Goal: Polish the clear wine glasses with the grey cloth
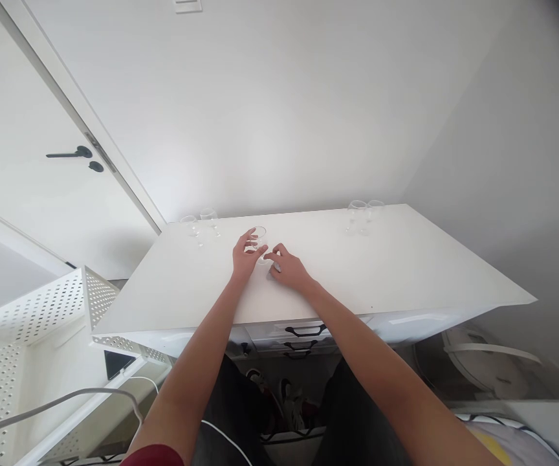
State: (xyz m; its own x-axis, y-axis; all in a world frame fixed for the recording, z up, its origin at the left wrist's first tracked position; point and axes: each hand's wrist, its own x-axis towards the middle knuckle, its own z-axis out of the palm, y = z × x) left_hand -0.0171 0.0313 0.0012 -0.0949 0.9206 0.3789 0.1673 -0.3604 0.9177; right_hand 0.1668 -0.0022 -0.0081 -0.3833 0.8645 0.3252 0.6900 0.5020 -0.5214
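Observation:
A clear stemmed glass [260, 234] stands near the middle of the white cabinet top [328, 272]. My left hand [246, 254] is wrapped round its bowl from the left, thumb in front and fingers behind. Just to the right, close to the glass's foot, my right hand [286, 266] has its fingers curled in. Something pale shows under those fingers, too small to name. Two more clear stemmed glasses stand at the back left, one glass [190, 223] beside another [208, 217]. At the back right is a second pair, a glass [357, 210] next to another [376, 207].
A wall [260, 116] rises behind the cabinet. Drawers with dark handles [305, 331] face me below its front edge. On the left are a door with a black handle [68, 154], a white perforated rack [51, 310] and a grey cable [66, 396].

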